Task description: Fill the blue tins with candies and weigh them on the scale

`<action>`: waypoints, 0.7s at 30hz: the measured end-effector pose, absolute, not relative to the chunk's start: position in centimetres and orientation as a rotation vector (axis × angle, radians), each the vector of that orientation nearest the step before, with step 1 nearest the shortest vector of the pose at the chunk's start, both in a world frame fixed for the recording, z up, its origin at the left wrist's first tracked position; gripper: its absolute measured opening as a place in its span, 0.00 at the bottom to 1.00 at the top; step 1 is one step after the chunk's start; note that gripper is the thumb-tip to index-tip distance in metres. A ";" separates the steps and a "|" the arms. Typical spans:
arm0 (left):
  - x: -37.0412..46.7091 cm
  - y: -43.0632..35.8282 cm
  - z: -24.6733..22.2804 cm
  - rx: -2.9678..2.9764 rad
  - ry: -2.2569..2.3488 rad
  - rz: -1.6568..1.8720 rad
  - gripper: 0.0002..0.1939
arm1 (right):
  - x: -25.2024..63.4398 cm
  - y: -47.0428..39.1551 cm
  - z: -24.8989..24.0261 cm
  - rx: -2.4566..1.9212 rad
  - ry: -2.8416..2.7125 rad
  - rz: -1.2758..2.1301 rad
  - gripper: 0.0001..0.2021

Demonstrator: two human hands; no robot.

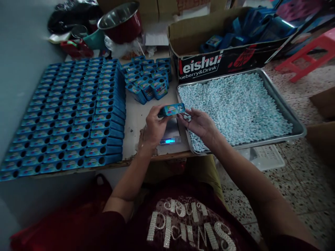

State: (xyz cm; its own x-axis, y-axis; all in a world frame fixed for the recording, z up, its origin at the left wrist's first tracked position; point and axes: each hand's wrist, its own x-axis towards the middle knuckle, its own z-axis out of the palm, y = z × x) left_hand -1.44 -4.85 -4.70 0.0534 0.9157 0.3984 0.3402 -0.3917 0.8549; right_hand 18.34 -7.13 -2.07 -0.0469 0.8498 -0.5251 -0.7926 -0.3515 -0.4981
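Note:
My left hand (155, 126) grips a small blue candy box (171, 110), tilted with its holed end toward the right. Pale candies show at that hole. Close against this end, my right hand (203, 126) is cupped palm up with a few pale blue candies (186, 117) on its fingers. Under the hands sits a small digital scale (174, 130) with a lit display. To the right, a metal tray (298, 134) is spread with many more of these candies. Behind the left hand stands a loose group of blue boxes (148, 78).
Tight rows of blue boxes (75, 115) cover the table's left side. A cardboard carton (199, 66) with blue packs stands behind the tray. At the back left are a red metal pot (123, 26) and a teal bowl (95, 40). A red stool (306, 57) stands at right.

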 end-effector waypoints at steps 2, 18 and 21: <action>-2.4 -5.3 -6.0 1.553 1.245 1.339 0.19 | 18.6 -7.2 -1.5 -0.927 -0.091 1.700 0.09; -6.9 -9.3 -7.4 1.469 1.216 1.244 0.36 | 19.7 -7.1 -0.1 -1.187 -0.362 1.828 0.07; -8.9 -10.2 -6.6 1.483 1.286 1.303 0.32 | 20.0 -7.1 0.5 -1.259 -0.331 1.829 0.07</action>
